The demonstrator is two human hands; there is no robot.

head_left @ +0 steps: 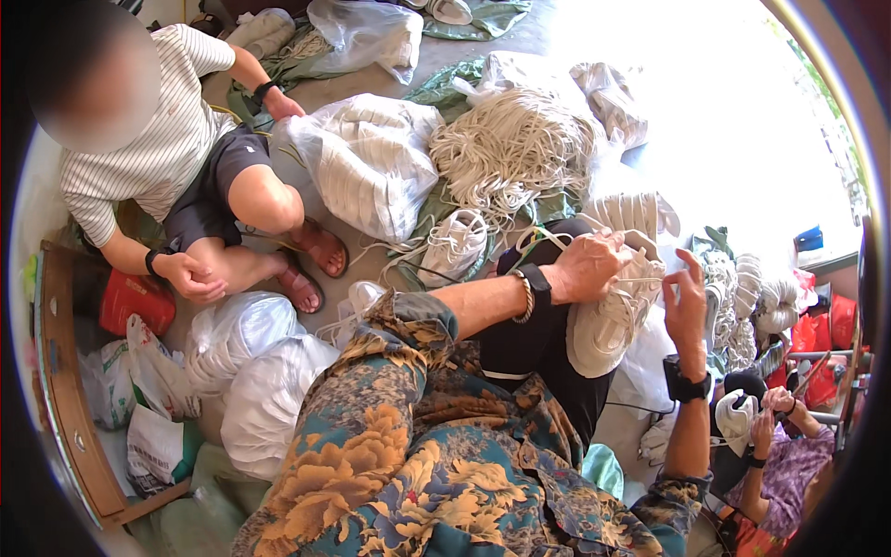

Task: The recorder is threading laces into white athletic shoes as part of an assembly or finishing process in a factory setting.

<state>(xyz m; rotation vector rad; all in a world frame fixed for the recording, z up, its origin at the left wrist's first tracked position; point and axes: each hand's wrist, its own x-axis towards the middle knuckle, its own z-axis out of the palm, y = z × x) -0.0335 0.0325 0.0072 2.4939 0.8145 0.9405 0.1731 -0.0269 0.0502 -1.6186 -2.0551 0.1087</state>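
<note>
A white lace-up sneaker (pixel 601 336) rests on my dark-trousered leg, its toe pointing down toward me. My left hand (pixel 588 267) is closed over the upper part of the shoe, with fingers curled on a white shoelace. To the right of the shoe, my right hand (pixel 685 311) is raised, its thumb and fingers bent together around a strand of lace. That strand runs taut from the shoe's eyelets toward the right fingertips. The left fingertips are partly hidden behind the hand's back.
A big heap of white laces (pixel 520 148) lies ahead, beside a clear bag of shoes (pixel 376 172). A seated person in a striped shirt (pixel 158 139) is at left, near stuffed white bags (pixel 269 399). At right, another person in purple (pixel 784 473) holds a white shoe (pixel 735 420).
</note>
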